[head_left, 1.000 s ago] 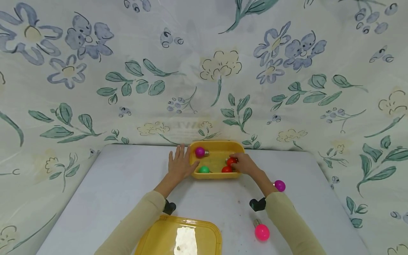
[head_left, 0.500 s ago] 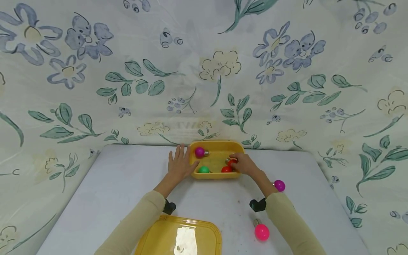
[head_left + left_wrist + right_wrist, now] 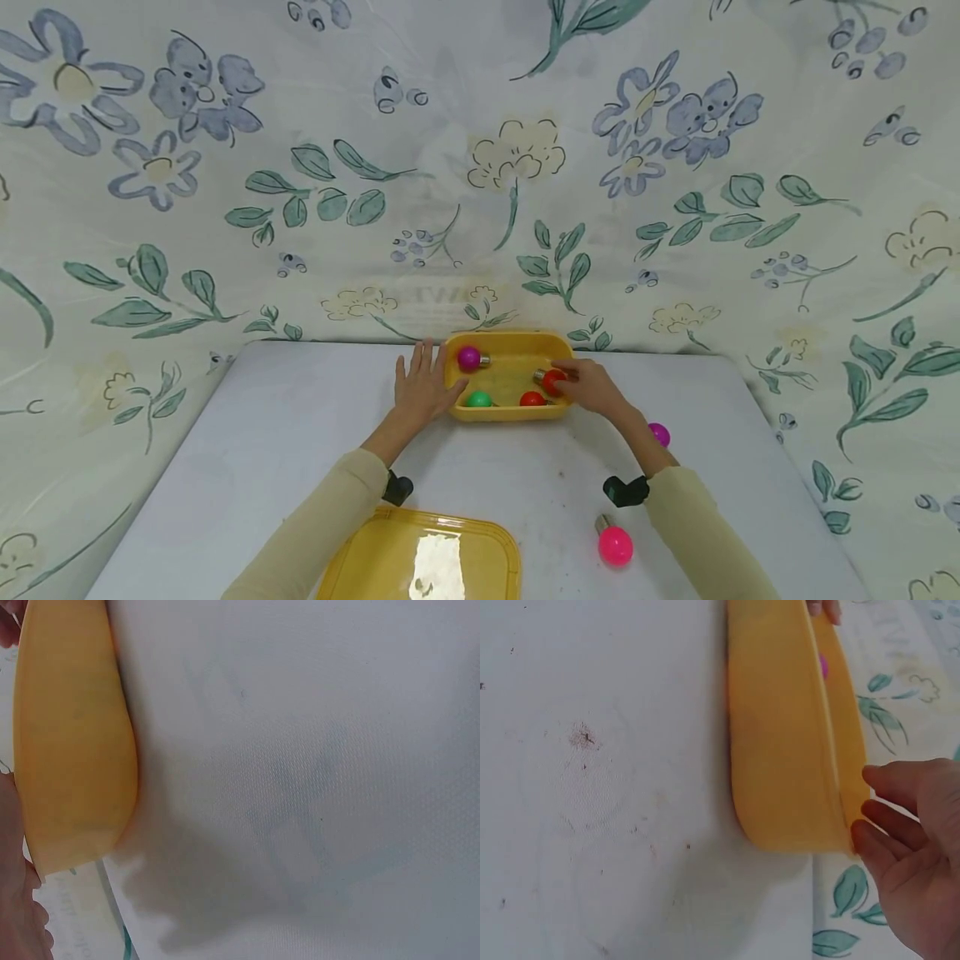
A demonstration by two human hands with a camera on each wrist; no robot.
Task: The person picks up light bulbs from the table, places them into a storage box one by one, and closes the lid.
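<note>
A yellow plastic basket stands at the table's far edge. My left hand rests at its left end with fingers spread; the left wrist view shows that hand beside the basket's wall. At the right end, my right hand has its fingertips right at the rim, close to a red light bulb whose metal base points left. In the right wrist view the right hand's fingers are loosely extended at the rim. Inside lie another red bulb, a green bulb and a purple bulb.
A pink bulb lies on the white table at the front right. Another purple bulb lies partly behind the right forearm. In front is a shiny yellow tray. Floral fabric hangs behind the table.
My right hand has shifted right toward the basket's end, and the upper red bulb has moved slightly right, showing more of its base. The left hand stays put.
</note>
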